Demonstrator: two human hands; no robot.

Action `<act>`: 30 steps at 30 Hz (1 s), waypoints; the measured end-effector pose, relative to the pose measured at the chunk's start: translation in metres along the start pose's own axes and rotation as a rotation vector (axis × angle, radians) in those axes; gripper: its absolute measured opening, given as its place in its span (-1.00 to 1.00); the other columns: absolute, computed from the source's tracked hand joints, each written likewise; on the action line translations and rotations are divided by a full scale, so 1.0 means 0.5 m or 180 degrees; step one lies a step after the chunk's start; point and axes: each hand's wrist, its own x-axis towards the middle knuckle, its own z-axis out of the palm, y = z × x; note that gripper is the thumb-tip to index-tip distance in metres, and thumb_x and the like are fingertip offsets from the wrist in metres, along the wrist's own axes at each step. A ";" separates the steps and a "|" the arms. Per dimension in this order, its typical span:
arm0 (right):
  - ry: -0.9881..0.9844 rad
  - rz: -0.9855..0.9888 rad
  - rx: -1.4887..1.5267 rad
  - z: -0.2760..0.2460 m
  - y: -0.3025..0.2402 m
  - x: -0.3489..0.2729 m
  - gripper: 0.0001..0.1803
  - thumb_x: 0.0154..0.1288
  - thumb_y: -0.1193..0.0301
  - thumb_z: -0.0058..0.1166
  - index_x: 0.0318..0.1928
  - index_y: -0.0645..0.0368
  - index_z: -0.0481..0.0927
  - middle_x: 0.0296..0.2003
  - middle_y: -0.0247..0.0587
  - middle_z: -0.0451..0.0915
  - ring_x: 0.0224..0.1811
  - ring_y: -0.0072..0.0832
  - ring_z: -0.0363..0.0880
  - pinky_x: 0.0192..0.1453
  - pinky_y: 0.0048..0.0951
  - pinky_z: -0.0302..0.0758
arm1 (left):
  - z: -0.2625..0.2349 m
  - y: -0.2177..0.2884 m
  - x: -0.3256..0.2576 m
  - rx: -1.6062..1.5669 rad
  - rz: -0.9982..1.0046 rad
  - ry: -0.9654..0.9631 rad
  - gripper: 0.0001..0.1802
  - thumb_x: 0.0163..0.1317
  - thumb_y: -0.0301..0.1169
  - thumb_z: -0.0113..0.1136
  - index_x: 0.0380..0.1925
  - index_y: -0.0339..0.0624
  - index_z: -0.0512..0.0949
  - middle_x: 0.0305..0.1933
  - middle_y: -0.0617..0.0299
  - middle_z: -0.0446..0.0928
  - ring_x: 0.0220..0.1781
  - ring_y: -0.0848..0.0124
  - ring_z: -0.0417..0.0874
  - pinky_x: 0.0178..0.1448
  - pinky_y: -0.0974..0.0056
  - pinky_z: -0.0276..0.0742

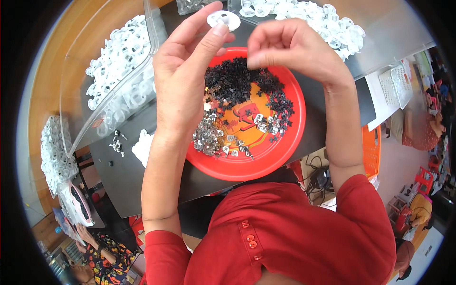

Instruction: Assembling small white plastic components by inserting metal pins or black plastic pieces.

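Note:
My left hand (178, 83) grips a white round plastic piece (229, 20) between thumb and fingers, above the far edge of a red round tray (293, 142). To its right, my right hand (299, 50) is closed in a pinch, thumb against the curled fingers. Whatever it may hold there is hidden. Below both hands, the tray bears a heap of small black parts (232, 83) at the far side. Small silvery metal pieces (209, 137) lie in a pile at its near left, and a mix of both kinds is scattered at the right.
Transparent bins full of white round pieces stand at the left (121, 54) and far right (332, 31) of the dark table (118, 178). Left of my forearm lie a white scrap (142, 148) and a few small metal bits (118, 143). Another person (107, 256) sits at lower left.

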 end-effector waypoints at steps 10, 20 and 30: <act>-0.1653 -0.0160 -0.2637 0.059 -0.009 -0.037 -0.86 -0.07 0.45 0.23 -0.45 0.26 0.64 -0.50 -0.10 0.61 -0.34 -0.20 0.59 -0.23 -0.27 0.49 | 0.012 0.028 0.000 -0.0405 -0.0669 0.0100 -0.58 0.26 -0.47 0.10 0.12 -0.38 0.40 -0.16 0.11 0.60 -0.23 0.44 0.64 -0.15 0.46 0.55; -0.1617 -0.0269 -0.2616 0.035 0.010 -0.025 -0.87 0.11 0.45 0.11 -0.37 0.28 0.55 -0.45 -0.11 0.55 -0.32 -0.22 0.55 -0.24 -0.32 0.45 | -0.003 0.002 0.004 -0.0397 -0.0634 -0.0316 -0.60 0.27 -0.41 0.05 0.08 -0.37 0.42 -0.18 0.18 0.56 -0.19 0.48 0.62 -0.12 0.46 0.51; -0.0237 -0.0369 0.0254 -0.002 -0.027 -0.006 -0.85 0.32 0.42 0.04 -0.19 0.24 0.54 -0.36 -0.45 0.54 -0.28 -0.74 0.47 -0.18 -0.65 0.42 | 0.003 0.008 -0.002 -0.0124 -0.0807 -0.0281 -0.80 0.25 -0.33 0.16 -0.20 -0.20 0.52 -0.43 0.41 0.48 -0.42 0.67 0.44 -0.29 0.52 0.33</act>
